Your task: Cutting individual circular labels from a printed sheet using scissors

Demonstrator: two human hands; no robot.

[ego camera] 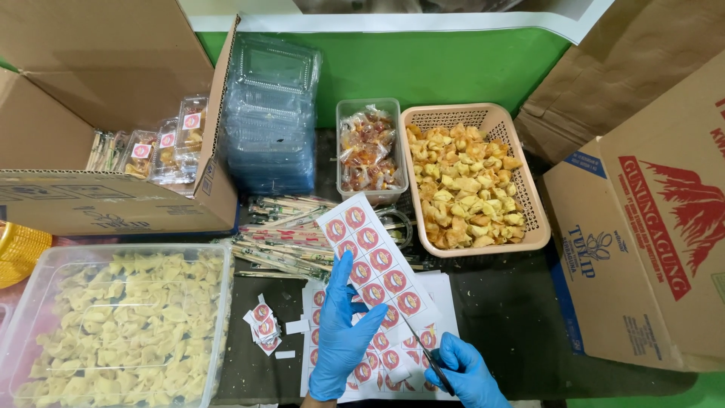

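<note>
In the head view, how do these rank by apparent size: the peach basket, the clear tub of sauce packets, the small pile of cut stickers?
1. peach basket
2. clear tub
3. pile of cut stickers

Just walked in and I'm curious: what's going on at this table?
A person in blue gloves is cutting labels. The left hand holds up a white sheet of round red stickers, while the right hand works a pair of scissors at its lower edge. A small pile of cut stickers lies to the left. Behind stand a peach plastic basket of fried snacks and a stack of clear plastic containers.
</note>
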